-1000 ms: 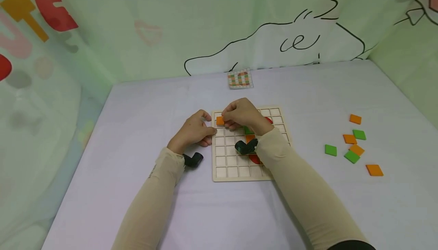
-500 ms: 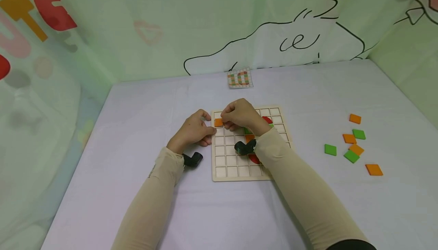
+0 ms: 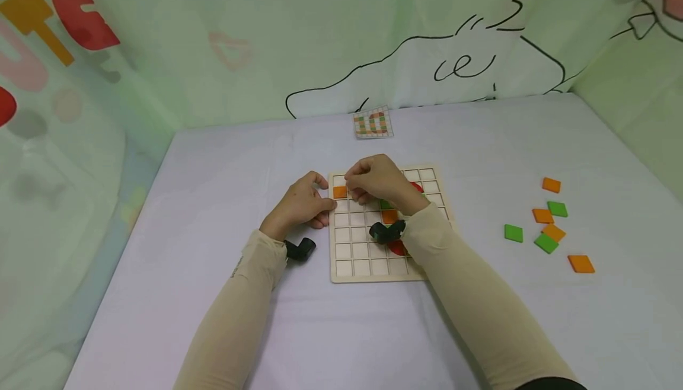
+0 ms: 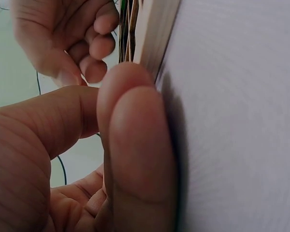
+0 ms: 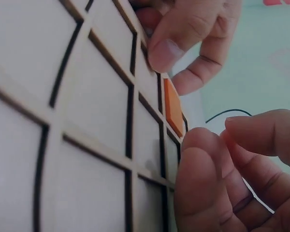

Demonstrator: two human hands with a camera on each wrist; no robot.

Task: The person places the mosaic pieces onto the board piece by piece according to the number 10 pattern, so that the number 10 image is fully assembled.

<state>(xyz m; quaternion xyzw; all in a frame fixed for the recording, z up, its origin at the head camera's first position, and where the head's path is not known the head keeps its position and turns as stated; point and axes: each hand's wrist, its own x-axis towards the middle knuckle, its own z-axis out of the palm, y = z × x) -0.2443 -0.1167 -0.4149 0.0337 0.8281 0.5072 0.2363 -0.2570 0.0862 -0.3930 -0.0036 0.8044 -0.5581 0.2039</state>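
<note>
Resting against the left edge of the board: your left hand, fingers loose, thumb lying at the rim, clasping nothing that shows. Reaching over the board from the right: your right hand, fingers softly bent, with nothing seen between them; whether a fingertip touches the orange tile you cannot tell. That tile: lying in the leftmost column, second cell from the far side, just left of your right fingertips.

Elsewhere on the board, partly hidden under your right wrist and its camera: one green piece, one orange piece, and red pieces above and below these.

At your left wrist: a second dark camera. On both your arms: beige sleeves.

Well to the right of the board, loose on the white cloth: four orange squares and three green squares, one green overlapping an orange.

Beyond the board, near the far edge: a small patterned card. Behind all: a pale green backdrop with black line drawing and coloured lettering.
</note>
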